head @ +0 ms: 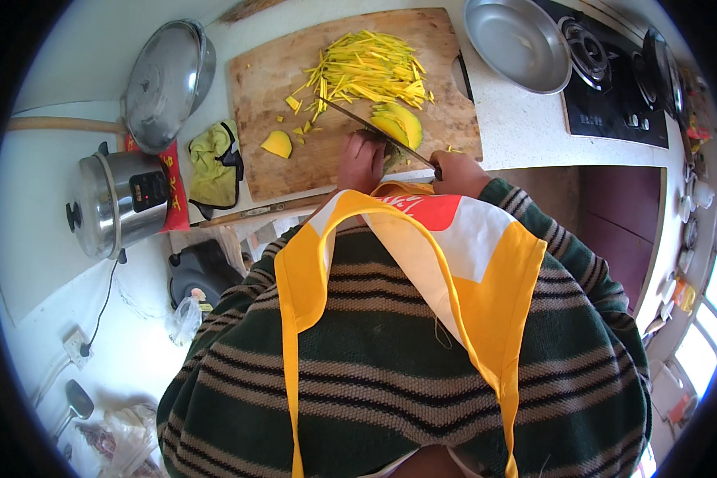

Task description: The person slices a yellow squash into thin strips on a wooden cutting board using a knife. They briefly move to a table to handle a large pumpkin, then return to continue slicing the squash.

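On a worn wooden cutting board (263, 89), my right hand (459, 173) grips the handle of a kitchen knife (375, 128), whose dark blade points to the upper left. The fingers of my left hand (360, 160) are bent close against the blade's near side, by a dark green piece that is mostly hidden; whether they hold it I cannot tell. Just beyond the blade lie overlapping yellow slices with green rind, perhaps squash (401, 124). A heap of thin yellow strips (370, 67) covers the board's far part. One loose yellow piece (276, 144) rests at the left, with small scraps near it.
Left of the board are a yellow-green cloth (214, 161), a lidded metal pot (161, 86) and a steel electric cooker (122, 200) on a red packet. A shallow metal pan (518, 45) and a black gas hob (618, 89) stand at the right.
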`<state>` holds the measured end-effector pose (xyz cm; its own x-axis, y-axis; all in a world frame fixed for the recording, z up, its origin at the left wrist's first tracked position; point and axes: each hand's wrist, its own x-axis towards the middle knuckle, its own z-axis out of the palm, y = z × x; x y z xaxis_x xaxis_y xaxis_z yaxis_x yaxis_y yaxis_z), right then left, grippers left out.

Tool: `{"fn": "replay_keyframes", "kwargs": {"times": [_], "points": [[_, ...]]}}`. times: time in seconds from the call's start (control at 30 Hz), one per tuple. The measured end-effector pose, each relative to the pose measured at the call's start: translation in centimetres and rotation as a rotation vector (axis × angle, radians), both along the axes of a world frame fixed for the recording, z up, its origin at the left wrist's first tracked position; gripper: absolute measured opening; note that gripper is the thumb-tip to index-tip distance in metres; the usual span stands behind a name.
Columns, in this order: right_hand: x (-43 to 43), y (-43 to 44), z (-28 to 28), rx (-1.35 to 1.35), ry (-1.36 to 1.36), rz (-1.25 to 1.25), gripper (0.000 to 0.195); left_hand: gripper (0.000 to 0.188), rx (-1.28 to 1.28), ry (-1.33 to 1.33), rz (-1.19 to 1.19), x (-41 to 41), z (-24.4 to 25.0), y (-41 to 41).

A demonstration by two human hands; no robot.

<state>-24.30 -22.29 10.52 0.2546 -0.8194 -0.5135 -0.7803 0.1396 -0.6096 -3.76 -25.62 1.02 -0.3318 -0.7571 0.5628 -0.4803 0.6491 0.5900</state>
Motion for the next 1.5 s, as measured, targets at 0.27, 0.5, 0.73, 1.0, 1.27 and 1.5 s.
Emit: {"fn": "replay_keyframes", "kwargs": {"times": [0.27, 0.5, 0.73, 1.0, 1.27, 1.5], "points": [[1.0, -1.7, -1.4, 0.069, 0.024, 0.030, 0.020, 0.019, 0.002, -0.003, 0.006, 0.0, -0.4, -0.2], [3.1, -2.2, -4.5, 0.020, 0.118, -0.026, 0.029, 0.022, -0.013, 0.019, -0.030, 0.2, -0.3, -0.2], [2.6, -2.2, -4.9, -0.034, 0.075, -0.022, 0.025, 0.021, -0.074, 0.024, -0.016, 0.0, 0.1, -0.4], [2.0, -1.1, -3.4, -0.105, 0.011, -0.005, 0.024, 0.018, -0.030, -0.007, -0.003, 0.1, 0.5, 0.0], [0.2, 0.8, -0.9, -0.069, 0.016, 0.005, 0.024, 0.016, -0.063, 0.063, -0.029, 0.1, -0.4, -0.3], [-0.3, 1.1, 0.3, -0.047, 0.028, 0.010, 0.020, 0.017, -0.037, 0.035, -0.011, 0.2, -0.5, -0.1]]}}
